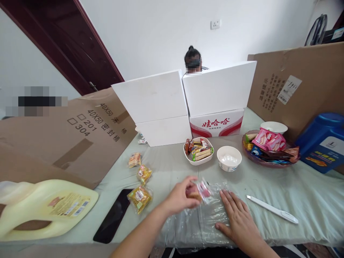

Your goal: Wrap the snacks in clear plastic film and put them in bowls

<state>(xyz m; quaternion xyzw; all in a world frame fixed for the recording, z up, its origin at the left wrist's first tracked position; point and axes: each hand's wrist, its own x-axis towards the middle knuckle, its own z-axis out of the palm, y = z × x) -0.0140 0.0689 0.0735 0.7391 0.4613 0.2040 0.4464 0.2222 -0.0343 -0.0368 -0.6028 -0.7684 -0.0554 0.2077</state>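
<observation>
Left hand [179, 197] grips snack packet [200, 190].

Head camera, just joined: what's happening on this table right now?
A person's left hand pinches a small pink-wrapped snack packet over a clear plastic bag lying flat on the pale green table cover. The right hand lies flat, pressing the bag down. Three yellow snack packets lie to the left, beside a black phone. Behind stand a white square bowl of snacks and a white round bowl. A white pen-like tool lies to the right.
</observation>
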